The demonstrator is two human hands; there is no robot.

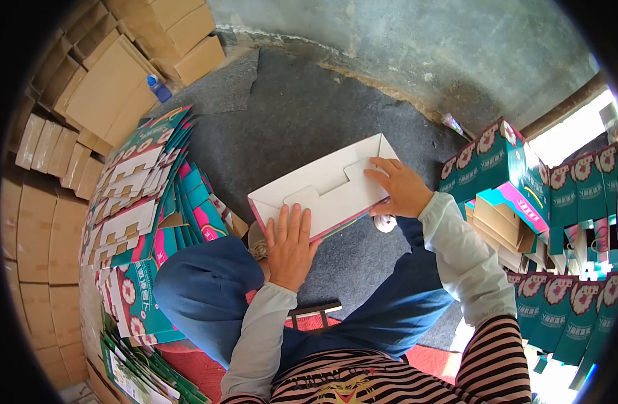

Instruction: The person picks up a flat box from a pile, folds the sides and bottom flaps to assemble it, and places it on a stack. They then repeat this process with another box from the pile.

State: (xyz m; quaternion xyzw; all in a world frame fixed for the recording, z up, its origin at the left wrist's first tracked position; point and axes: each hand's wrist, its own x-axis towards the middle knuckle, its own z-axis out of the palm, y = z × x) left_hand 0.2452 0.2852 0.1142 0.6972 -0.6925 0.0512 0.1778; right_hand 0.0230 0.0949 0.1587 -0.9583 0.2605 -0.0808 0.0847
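A long carton with a white inside and a thin pink edge lies tilted over my knees, its right end higher in view. My left hand rests on its near left part, fingers spread over a white flap. At the right end my right hand grips the carton, with fingers over the inner flap and the thumb at the near side. Two white flaps with curved corners lie inside the carton. Its underside is hidden.
Flat printed cartons are stacked at my left, brown boxes beyond them. Folded teal boxes stand at my right. A blue bottle is near the back left boxes. A grey wall rises behind the dark floor mat.
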